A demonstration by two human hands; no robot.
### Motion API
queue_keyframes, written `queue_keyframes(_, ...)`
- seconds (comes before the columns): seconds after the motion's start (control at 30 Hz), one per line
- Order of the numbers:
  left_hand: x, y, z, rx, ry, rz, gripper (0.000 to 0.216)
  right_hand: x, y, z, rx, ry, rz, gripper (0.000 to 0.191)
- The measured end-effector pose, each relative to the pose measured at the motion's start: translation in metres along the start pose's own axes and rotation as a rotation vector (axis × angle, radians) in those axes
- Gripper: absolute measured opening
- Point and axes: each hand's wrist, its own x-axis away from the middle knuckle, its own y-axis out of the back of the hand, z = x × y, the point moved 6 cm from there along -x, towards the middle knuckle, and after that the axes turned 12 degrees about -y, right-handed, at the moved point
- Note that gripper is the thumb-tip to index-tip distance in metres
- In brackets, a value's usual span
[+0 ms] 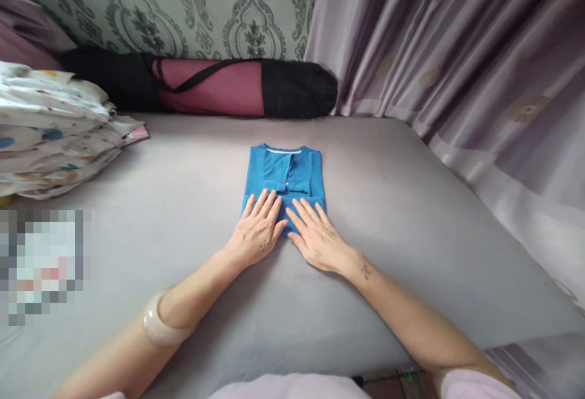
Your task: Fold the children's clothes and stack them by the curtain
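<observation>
Two flat palms on a folded blue shirt [286,170]

Bed [411,216]: grey sheet, smooth, fills most of the view. Curtain [457,52]: mauve, hangs along the right side and meets the bed edge. Wall [183,3]: grey-green damask pattern, behind the bed. Rolled mat [214,85]: pink, in a black strapped bag, lying lengthwise against the wall at the far edge of the bed. Stack of printed cloth [50,131]: folded, white with coloured spots, far left on the bed, well apart from the shirt.

Shirt: folded into a neat rectangle, collar end away from the person, lying near the middle of the bed.

Left hand [258,231]: open, palm down, fingers straight, pressing on the shirt's near edge; grasps nothing. Right hand [317,237]: same posture, just beside the left, fingertips nearly meeting; grasps nothing.

Bangle [158,323]: pale, on the left forearm. Tattoo [365,272]: small dark mark at the right wrist.
</observation>
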Motion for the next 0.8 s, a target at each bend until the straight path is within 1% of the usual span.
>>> queue_keyframes(0.07, 0.003, -0.006, 0.001, -0.005, -0.007, 0.047, 0.057, 0.001, -0.004, -0.001, 0.014, -0.01, 0.041, 0.059)
queue_keyframes(0.17, 0.005, -0.008, 0.002, -0.012, -0.014, 0.098, 0.059, 0.002, -0.003, -0.001, 0.023, -0.017, 0.059, 0.06)
queue_keyframes(0.3, 0.005, -0.005, 0.0, -0.018, -0.003, 0.108, 0.059, 0.005, -0.002, 0.0, 0.02, -0.029, 0.071, 0.061)
queue_keyframes(0.43, 0.009, -0.004, 0.001, -0.042, 0.073, 0.038, 0.068, 0.008, -0.002, -0.004, 0.021, -0.134, 0.025, 0.068)
queue_keyframes(0.5, 0.011, -0.007, 0.002, -0.048, 0.091, 0.032, 0.07, 0.008, -0.004, -0.005, 0.021, -0.164, 0.023, 0.072)
queue_keyframes(0.67, 0.012, -0.011, 0.005, -0.052, 0.128, 0.082, 0.078, 0.007, -0.009, -0.006, 0.034, -0.212, 0.034, 0.079)
queue_keyframes(0.8, 0.014, -0.009, 0.012, -0.084, 0.216, 0.156, 0.085, 0.008, -0.009, -0.013, 0.068, -0.322, 0.001, 0.08)
